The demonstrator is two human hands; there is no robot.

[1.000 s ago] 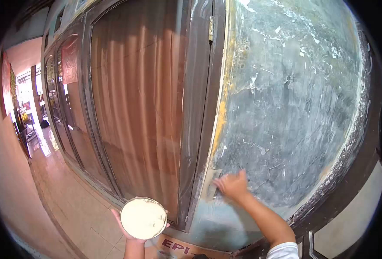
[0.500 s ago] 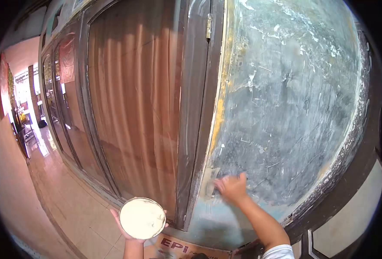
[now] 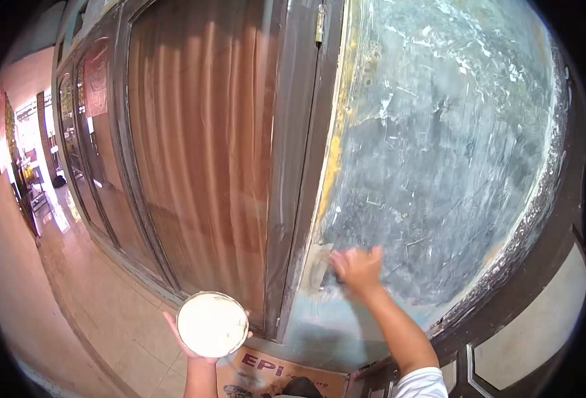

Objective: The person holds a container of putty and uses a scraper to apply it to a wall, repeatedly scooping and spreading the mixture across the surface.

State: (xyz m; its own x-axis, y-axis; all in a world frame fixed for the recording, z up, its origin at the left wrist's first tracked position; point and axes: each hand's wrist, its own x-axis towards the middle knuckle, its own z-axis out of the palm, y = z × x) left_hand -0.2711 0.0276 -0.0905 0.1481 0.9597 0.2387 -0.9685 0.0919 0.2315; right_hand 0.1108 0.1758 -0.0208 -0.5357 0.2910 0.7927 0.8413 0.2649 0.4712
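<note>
From below, my left hand (image 3: 188, 346) holds a round container (image 3: 212, 325) filled with a pale cream paste, in front of the curtained glass panel. My right hand (image 3: 360, 268) is closed round a dark tool, mostly hidden by the fingers, against the lower left part of the wall (image 3: 432, 172). Beside the fingers, a greyish-beige patch (image 3: 316, 268) covers the wall near the wooden frame. The wall's surface is scuffed grey-green, with a yellow strip (image 3: 333, 159) along its left edge.
A dark wooden frame (image 3: 293, 166) with a hinge (image 3: 319, 25) borders the glass and its brown curtain (image 3: 203, 146). Printed cardboard (image 3: 280, 378) lies on the floor below. Tiled flooring (image 3: 117, 312) runs back to a bright opening at left. Dark panelling (image 3: 538, 318) stands at right.
The view has tilted down slightly. My right hand is a little higher against the wall, its fingers still closed. The container remains in my left hand.
</note>
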